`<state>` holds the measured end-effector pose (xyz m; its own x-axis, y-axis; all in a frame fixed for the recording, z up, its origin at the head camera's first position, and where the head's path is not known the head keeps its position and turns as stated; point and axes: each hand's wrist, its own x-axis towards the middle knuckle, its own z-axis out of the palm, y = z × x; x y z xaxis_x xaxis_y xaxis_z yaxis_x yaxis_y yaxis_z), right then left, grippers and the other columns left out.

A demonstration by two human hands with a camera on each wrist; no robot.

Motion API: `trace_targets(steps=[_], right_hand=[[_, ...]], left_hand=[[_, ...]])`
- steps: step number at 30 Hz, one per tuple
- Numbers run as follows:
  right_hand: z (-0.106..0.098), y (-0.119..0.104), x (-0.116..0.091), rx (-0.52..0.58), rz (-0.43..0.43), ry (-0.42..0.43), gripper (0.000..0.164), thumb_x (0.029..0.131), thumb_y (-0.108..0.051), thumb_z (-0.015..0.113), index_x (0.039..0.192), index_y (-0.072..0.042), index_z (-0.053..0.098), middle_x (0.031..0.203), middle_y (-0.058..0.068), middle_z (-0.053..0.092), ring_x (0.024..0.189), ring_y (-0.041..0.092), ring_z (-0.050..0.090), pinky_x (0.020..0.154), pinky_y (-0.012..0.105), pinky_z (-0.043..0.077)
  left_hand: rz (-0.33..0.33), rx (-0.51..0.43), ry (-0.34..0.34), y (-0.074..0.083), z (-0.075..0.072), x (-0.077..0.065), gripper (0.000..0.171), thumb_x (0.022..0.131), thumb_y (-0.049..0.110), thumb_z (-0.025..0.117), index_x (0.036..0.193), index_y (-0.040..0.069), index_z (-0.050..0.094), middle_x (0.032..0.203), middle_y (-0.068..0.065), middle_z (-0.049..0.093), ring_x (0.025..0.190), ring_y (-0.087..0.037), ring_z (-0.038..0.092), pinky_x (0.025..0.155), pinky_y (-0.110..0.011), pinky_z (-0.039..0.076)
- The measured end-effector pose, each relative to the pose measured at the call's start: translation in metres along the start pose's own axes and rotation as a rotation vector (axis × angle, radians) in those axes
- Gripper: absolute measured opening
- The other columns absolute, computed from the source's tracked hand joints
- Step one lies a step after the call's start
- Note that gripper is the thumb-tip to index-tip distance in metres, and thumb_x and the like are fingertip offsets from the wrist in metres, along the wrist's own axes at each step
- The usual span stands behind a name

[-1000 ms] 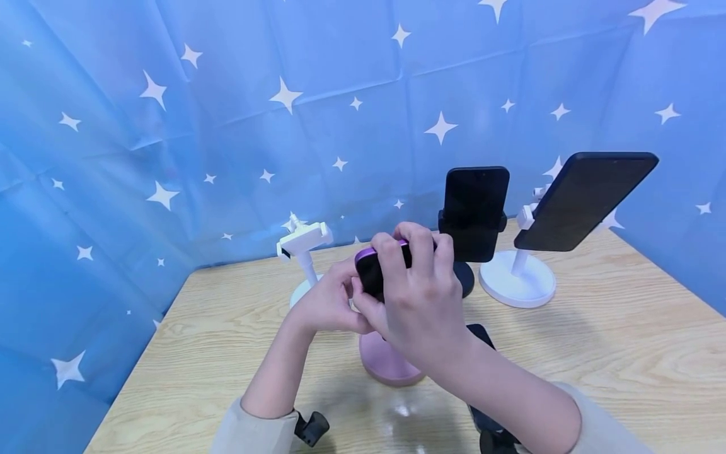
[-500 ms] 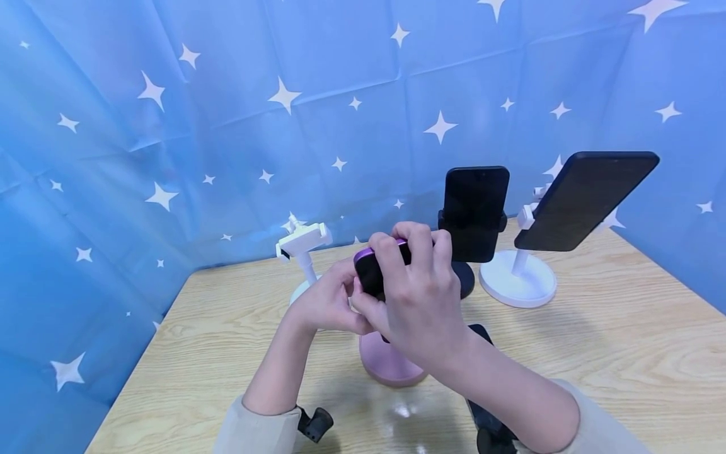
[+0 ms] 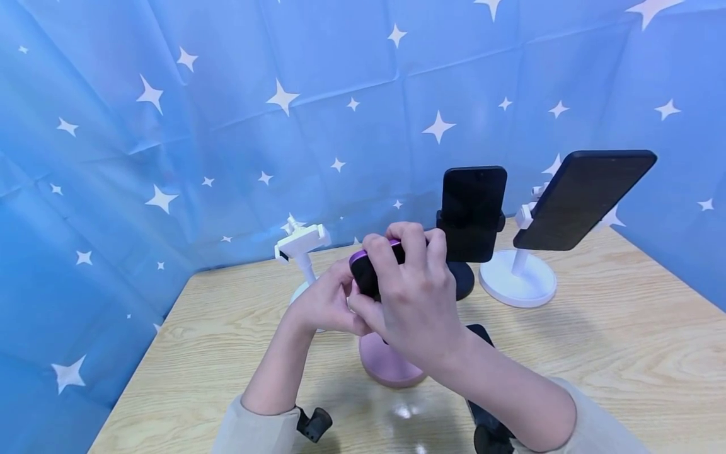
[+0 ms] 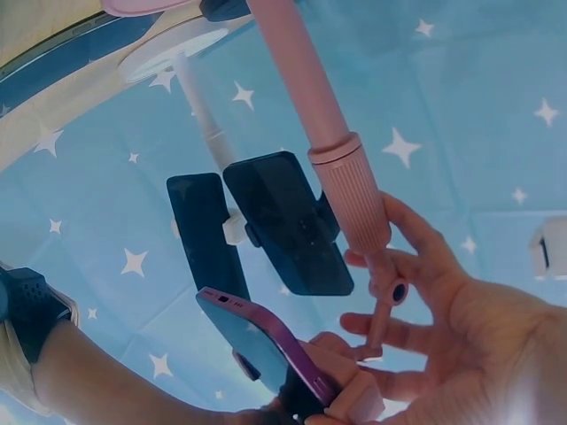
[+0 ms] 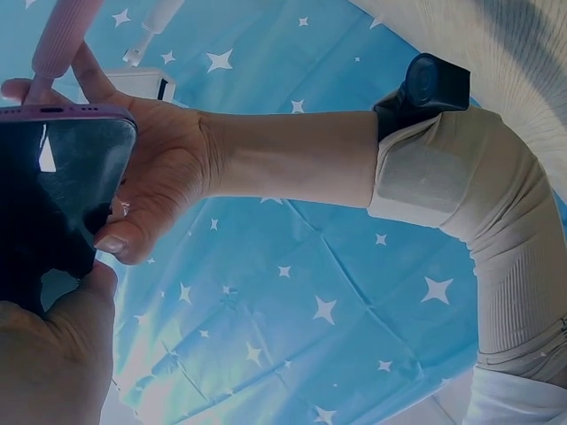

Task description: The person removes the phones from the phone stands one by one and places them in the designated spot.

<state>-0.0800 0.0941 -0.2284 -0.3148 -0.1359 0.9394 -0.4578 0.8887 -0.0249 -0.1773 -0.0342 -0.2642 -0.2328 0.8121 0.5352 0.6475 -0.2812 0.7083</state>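
Since the phone (image 3: 365, 277), held over the middle of the worktop (image 3: 210, 334) by fingers of the right hand (image 3: 416, 293) while the left hand (image 3: 324, 302) grips the pink stand (image 4: 345, 181), looks slick and breakable, its edges probably suit best.

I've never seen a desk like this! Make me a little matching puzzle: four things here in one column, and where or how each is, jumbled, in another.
Things:
1. Black-screened phone with a purple metallic frame
2. White round-based stand on the left
3. Large black tablet-shaped device
4. Pink disc-shaped stand base

Places and states:
A. Tilted, held up by a white stand on the right
B. Nearest the person of the bases on the pale wooden table
C. Gripped by the right hand
D. Holding no device

Pairs: 1-C, 2-D, 3-A, 4-B
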Motion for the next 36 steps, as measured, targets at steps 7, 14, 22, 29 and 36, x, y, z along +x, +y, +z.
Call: trace_targets(steps=[7, 14, 22, 29, 36], right_hand=[[0.0, 0.0, 0.001, 0.009, 0.003, 0.003, 0.04, 0.059, -0.012, 0.071, 0.093, -0.001, 0.054, 0.093, 0.022, 0.046, 0.08, 0.039, 0.04, 0.04, 0.033, 0.036], [-0.002, 0.003, 0.001, 0.069, 0.045, -0.024, 0.042, 0.057, -0.012, 0.072, 0.093, -0.001, 0.054, 0.094, 0.021, 0.047, 0.08, 0.037, 0.04, 0.039, 0.032, 0.038], [-0.004, 0.004, 0.001, 0.08, 0.04, -0.02, 0.043, 0.057, -0.012, 0.072, 0.094, -0.002, 0.053, 0.094, 0.021, 0.047, 0.079, 0.037, 0.04, 0.04, 0.037, 0.043], [-0.006, 0.007, 0.0, 0.1, 0.032, -0.008, 0.042, 0.058, -0.012, 0.072, 0.094, -0.002, 0.053, 0.094, 0.02, 0.047, 0.077, 0.036, 0.041, 0.041, 0.037, 0.044], [-0.006, 0.01, -0.003, 0.152, 0.023, -0.028, 0.037, 0.062, -0.014, 0.07, 0.093, -0.003, 0.053, 0.093, 0.019, 0.046, 0.08, 0.034, 0.041, 0.048, 0.034, 0.042]], left_hand=[[-0.002, 0.006, -0.005, 0.0, -0.001, 0.002, 0.059, 0.057, -0.003, 0.061, 0.114, -0.001, 0.046, 0.094, -0.012, 0.055, 0.079, -0.018, 0.051, 0.066, -0.03, 0.047], [-0.002, 0.001, 0.002, 0.001, 0.0, 0.0, 0.049, 0.058, -0.006, 0.06, 0.105, 0.001, 0.052, 0.095, -0.011, 0.053, 0.076, -0.017, 0.048, 0.059, -0.028, 0.044], [-0.013, -0.015, 0.031, 0.001, 0.0, -0.001, 0.043, 0.057, -0.005, 0.067, 0.098, 0.001, 0.055, 0.091, -0.009, 0.052, 0.084, -0.018, 0.047, 0.063, -0.03, 0.046], [-0.024, -0.059, 0.03, 0.0, 0.0, -0.002, 0.045, 0.059, -0.005, 0.071, 0.101, -0.002, 0.056, 0.099, -0.011, 0.053, 0.091, -0.019, 0.047, 0.068, -0.031, 0.048], [0.002, -0.059, 0.006, -0.001, -0.002, -0.001, 0.047, 0.058, -0.006, 0.075, 0.101, -0.003, 0.056, 0.101, -0.011, 0.053, 0.092, -0.019, 0.049, 0.073, -0.032, 0.048]])
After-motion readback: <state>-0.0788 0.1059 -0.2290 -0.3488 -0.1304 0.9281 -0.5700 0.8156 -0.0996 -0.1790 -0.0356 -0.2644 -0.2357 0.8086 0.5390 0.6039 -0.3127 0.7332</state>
